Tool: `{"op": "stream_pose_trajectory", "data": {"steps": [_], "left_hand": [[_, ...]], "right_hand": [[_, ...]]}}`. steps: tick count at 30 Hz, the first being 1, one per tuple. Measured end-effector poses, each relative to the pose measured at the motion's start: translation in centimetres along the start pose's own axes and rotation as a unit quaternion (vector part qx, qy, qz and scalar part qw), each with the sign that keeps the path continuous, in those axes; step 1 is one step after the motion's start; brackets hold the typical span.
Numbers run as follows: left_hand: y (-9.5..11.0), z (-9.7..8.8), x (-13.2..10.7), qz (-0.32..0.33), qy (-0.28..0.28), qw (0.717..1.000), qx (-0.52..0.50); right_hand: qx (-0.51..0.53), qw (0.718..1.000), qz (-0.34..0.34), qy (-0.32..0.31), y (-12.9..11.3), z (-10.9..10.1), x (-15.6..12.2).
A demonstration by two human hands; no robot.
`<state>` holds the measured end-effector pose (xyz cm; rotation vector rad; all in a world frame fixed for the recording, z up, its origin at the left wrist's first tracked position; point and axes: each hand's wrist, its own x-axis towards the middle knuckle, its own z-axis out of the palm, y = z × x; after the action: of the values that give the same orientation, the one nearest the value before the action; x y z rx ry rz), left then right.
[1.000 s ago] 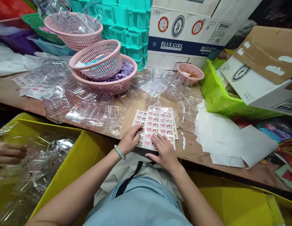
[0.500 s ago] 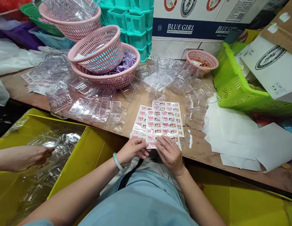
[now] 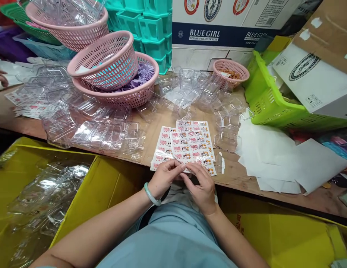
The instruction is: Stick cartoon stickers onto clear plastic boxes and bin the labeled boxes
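Glossy cartoon sticker sheets (image 3: 187,147) lie close at twelve o'clock; left hand (image 3: 163,178) and right hand (image 3: 202,188) meet, apparently pinching their near edge.

Wooden table (image 3: 234,178): sticker sheets (image 3: 190,147), clear trays (image 3: 106,130), pink baskets (image 3: 120,95).

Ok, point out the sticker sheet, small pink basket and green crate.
sticker sheet (image 3: 190,149), head view, printed middle.
small pink basket (image 3: 231,82), head view, front wall.
green crate (image 3: 270,108), head view, near side wall.
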<state>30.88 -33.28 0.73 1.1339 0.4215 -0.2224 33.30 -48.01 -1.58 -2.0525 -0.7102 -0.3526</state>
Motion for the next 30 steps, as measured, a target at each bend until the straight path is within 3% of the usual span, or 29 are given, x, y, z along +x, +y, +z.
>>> {"op": "stream_pose_trajectory", "data": {"steps": [8,17,22,30], "left_hand": [[-0.28,0.31,0.77,0.010,-0.016,1.000,0.021],[-0.25,-0.10,1.10,0.048,-0.052,0.997,0.034],[-0.53,-0.30,0.96,0.030,-0.048,0.998,-0.013],[-0.27,-0.15,0.67,0.074,-0.038,0.996,0.036]], "right_hand": [[-0.020,1.000,-0.004,0.011,0.68,0.30,-0.33],[0.050,0.996,0.072,0.010,0.60,0.52,-0.42],[0.061,0.994,0.091,0.006,0.67,0.62,-0.67],[0.079,0.992,0.100,0.013,0.16,0.59,-0.37]]}}
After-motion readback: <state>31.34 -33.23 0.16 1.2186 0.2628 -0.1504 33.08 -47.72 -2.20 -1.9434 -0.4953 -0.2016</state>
